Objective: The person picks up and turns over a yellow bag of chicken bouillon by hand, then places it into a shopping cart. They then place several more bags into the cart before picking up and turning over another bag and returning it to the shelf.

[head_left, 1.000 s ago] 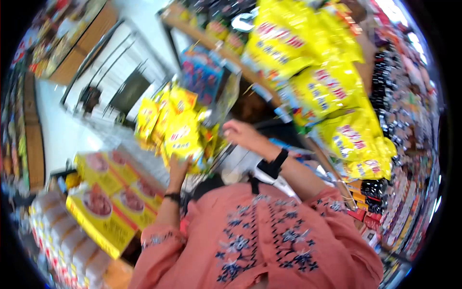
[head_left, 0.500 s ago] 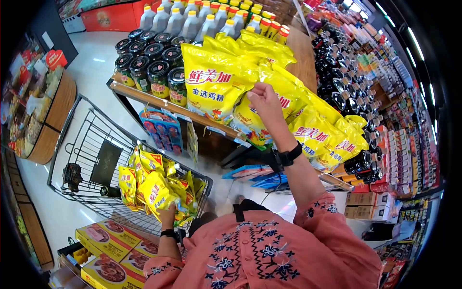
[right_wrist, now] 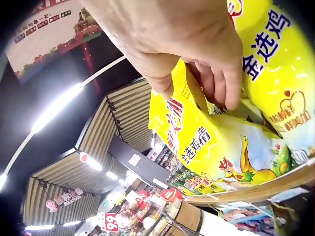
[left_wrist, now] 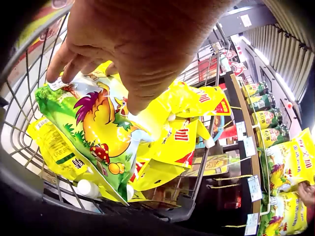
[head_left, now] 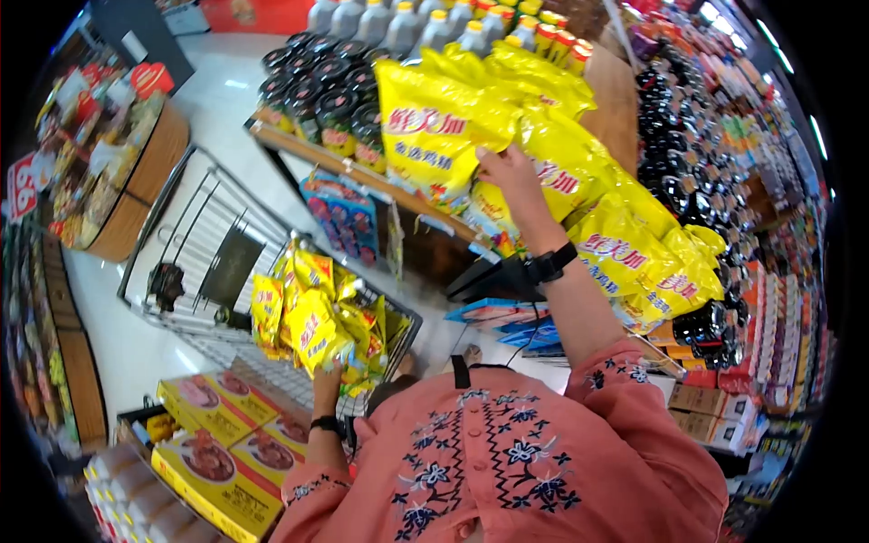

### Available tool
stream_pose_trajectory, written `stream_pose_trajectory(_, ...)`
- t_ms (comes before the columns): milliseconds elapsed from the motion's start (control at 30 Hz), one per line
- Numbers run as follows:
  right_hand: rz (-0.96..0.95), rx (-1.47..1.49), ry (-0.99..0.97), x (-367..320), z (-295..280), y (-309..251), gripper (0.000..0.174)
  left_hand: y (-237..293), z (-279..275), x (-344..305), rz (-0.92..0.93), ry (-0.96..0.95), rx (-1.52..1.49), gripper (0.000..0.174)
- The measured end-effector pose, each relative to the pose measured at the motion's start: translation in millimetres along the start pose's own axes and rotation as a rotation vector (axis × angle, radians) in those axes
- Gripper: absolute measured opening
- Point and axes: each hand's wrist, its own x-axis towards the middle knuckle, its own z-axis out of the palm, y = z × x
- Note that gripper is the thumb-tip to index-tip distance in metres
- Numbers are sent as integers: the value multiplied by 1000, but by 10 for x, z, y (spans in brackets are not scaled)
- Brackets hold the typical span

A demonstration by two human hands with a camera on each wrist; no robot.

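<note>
My left hand [left_wrist: 133, 49] grips a yellow bag of chicken bouillon [left_wrist: 106, 128] printed with a cartoon chicken, lying on top of others in a shopping cart [head_left: 213, 244]. In the left wrist view, thumb and fingers spread over its upper part. Up at the display, my right hand [head_left: 514, 181] pinches the upper edge of a large yellow bag of chicken bouillon [head_left: 421, 127]. In the right wrist view the thumb presses on this bag's [right_wrist: 192, 142] front, while the fingers reach in behind it. More large yellow bags [head_left: 606, 240] lean right beside that hand.
Dark-lidded jars [head_left: 335, 104] and grey yellow-capped jugs [head_left: 403, 27] stand behind the bags on the wooden display. Yellow boxes [head_left: 208, 471] are stacked left of the body, close to the cart. A price-tagged shelf edge [head_left: 362, 176] runs beside the cart.
My right hand has gone from above the cart up to the display, and its fingers have closed on a bag there. My left hand stays on the bag in the cart.
</note>
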Motion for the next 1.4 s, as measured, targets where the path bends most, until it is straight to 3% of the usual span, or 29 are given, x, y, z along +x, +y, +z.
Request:
stream_pose_trajectory(67, 10, -9, -31, -27, 81, 4, 45, -768, 106, 332, 715, -7, 728, 52)
stream_pose_trajectory(100, 21, 12, 3, -3, 131, 22, 44, -714, 90, 212, 582, 46, 433, 50)
stream_pose_trajectory(167, 66, -32, 59, 156, 111, 185, 40, -60, -34, -150, 287, 37, 41, 52)
stream_pose_trajectory(200, 81, -94, 82, 268, 66, 296, 37, 273, -124, -282, 143, -23, -67, 55)
stream_pose_trajectory(267, -55, -222, 93, 286, 113, 288, 35, 289, -89, -371, -5, 40, -41, 62)
stream_pose_trajectory(367, -350, -267, 110, 185, 360, 39, 35, 350, -70, -455, -76, 22, -42, 70)
stream_pose_trajectory(467, -303, -352, 110, 174, 435, -234, 33, 190, 20, -405, -125, 45, 9, 59)
stream_pose_trajectory(533, -415, -254, 119, 72, 498, -503, 32, 247, -26, -450, -95, -9, -24, 60)
stream_pose_trajectory(667, -232, -117, 36, -360, 611, -1200, 38, 378, -129, -564, -8, 160, -3, 76)
stream_pose_trajectory(733, -235, -79, -47, -534, 705, -1316, 39, 669, -298, -633, -9, 203, -11, 77)
stream_pose_trajectory(767, -239, -54, -93, -618, 788, -1326, 39, 558, -273, -498, 31, 176, -202, 76)
stream_pose_trajectory(800, -161, -34, -151, -698, 903, -1278, 38, 1017, -454, -706, 43, 163, -426, 74)
stream_pose_trajectory(833, -81, -19, -217, -772, 1016, -1177, 37, 986, -478, -615, 119, 212, -365, 76)
stream_pose_trajectory(900, 53, 64, -395, -930, 1230, -862, 35, 1412, -684, -840, 112, 62, -908, 84)
stream_pose_trajectory(1000, 325, 308, -617, -1196, 1610, -182, 32, 1359, -742, -766, 132, -1, -1117, 92)
stream_pose_trajectory(1033, 408, 354, -650, -1264, 1725, 108, 31, 1359, -778, -852, 37, -35, -1139, 93)
stream_pose_trajectory(1067, 490, 396, -677, -1335, 1824, 373, 31, 1351, -783, -939, 132, -135, -1244, 86)
stream_pose_trajectory(1133, 678, 415, -681, -1507, 2000, 695, 30, 1202, -638, -1013, 152, -27, -1174, 78)
stream_pose_trajectory(1167, 708, 413, -696, -1573, 2058, 894, 31, 1175, -593, -1087, 70, 23, -1176, 70)
stream_pose_trajectory(1300, 819, 357, -692, -1704, 2191, 1588, 33, 670, -283, -1044, 26, 13, -1233, 71)
stream_pose_trajectory(1333, 820, 361, -690, -1740, 2206, 1726, 34, 661, -284, -1085, -7, 50, -1133, 74)
stream_pose_trajectory(1367, 812, 412, -749, -1766, 2212, 1796, 35, 412, -158, -1010, 18, 152, -945, 76)
stream_pose_trajectory(1400, 815, 450, -789, -1803, 2190, 1862, 36, 154, -40, -918, -69, 165, -874, 78)
